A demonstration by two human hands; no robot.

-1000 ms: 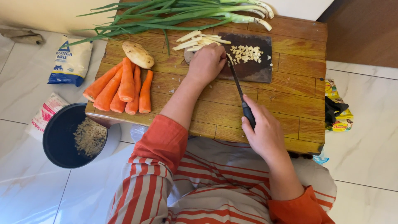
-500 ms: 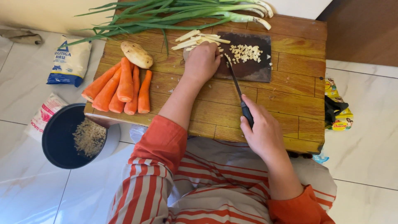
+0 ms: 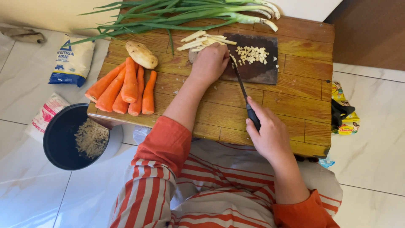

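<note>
Pale potato strips (image 3: 201, 41) are lying on the dark rectangular cutting board (image 3: 261, 71); the left hand (image 3: 209, 63) is curling over them, while the right hand (image 3: 270, 135) is gripping a black-handled knife (image 3: 244, 95).

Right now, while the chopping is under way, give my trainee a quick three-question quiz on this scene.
1. True or false: the right hand grips the knife by its black handle.
2. What lies under the left hand? A) the carrots B) pale strips on the dark cutting board C) the green onions
3. Fill in: the single potato lies between the carrots and the ____.

Key:
1. True; the blade points toward the board.
2. B; diced pieces lie just right of that hand.
3. Green onions, at the table's far edge.
</note>
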